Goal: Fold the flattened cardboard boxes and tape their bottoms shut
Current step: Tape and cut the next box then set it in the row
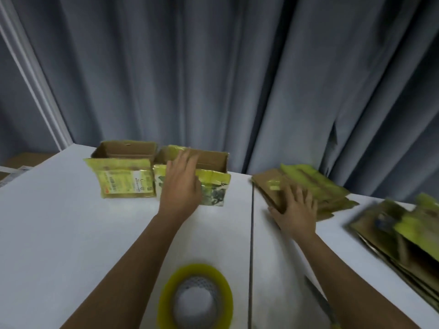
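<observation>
Grey curtains [213,79] hang in folds behind a white table [59,222], which has a dark seam running from 12 to 6 o'clock just right of centre. At about 11 o'clock stand two folded boxes side by side, open tops up: the left box [123,176] carries a yellow-green label with printing too blurred to read, and the right box [209,181] shows a dark, equally unreadable graphic on its near face. The left hand [181,184] reaches over the right box's near wall with fingers straight and relaxed, gripping nothing. At 2 o'clock lies a stack of flattened boxes [316,186], its long axis running from 10 toward 4 o'clock; the right hand [294,210] rests on its near corner with fingers spread flat. A second flattened stack [399,236] sits at 3 o'clock, motion-blurred, its markings unreadable. At 6 o'clock a yellowish tape roll [197,298] lies flat, hole upward, with no legible brand.
</observation>
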{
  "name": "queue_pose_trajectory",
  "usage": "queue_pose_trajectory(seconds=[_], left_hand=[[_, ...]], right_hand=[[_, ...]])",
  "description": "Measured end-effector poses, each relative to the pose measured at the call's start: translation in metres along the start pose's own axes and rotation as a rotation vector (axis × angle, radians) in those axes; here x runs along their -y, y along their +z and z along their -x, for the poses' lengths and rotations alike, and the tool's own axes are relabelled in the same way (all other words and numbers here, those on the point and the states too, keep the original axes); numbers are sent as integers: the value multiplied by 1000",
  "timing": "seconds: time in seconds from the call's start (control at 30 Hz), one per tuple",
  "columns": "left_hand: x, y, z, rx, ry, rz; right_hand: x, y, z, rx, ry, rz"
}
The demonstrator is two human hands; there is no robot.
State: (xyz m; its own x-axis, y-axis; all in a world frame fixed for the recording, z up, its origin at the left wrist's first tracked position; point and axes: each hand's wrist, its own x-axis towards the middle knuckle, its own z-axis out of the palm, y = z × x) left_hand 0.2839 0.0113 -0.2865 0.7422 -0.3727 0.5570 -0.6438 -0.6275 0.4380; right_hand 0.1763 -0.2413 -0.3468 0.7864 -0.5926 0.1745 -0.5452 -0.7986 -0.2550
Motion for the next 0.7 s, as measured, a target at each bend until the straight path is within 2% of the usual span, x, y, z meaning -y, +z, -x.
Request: queue_pose_trajectory(seconds=[0.03,0.1,0.2,0.27,0.4,0.5,0.57,0.63,0.7], left_hand=[[-14,9,3,47,1,61],[-39,27,10,142,-9,162],[-67,45,20,231,-36,242],[-84,52,25,287,-66,280],[-122,56,37,331,-202,417],[-148,52,45,381,-492,721],[-155,50,56,421,-692,993],[-160,51,73,363,-772,1093],[-163,45,93,199,-775,1028]], right_hand=[[-13,-1,-2,76,33,128],[-29,-1,-1,175,15,220],[-38,-12,6,151,-110,180],[-46,-26,14,36,-196,84],[-77,-58,43,-423,-400,-187],[-95,-72,86,-503,-474,-229],[-97,-71,120,-473,-584,-250],[-96,-72,154,-291,-646,-358],[-102,-68,183,-80,-476,-471]])
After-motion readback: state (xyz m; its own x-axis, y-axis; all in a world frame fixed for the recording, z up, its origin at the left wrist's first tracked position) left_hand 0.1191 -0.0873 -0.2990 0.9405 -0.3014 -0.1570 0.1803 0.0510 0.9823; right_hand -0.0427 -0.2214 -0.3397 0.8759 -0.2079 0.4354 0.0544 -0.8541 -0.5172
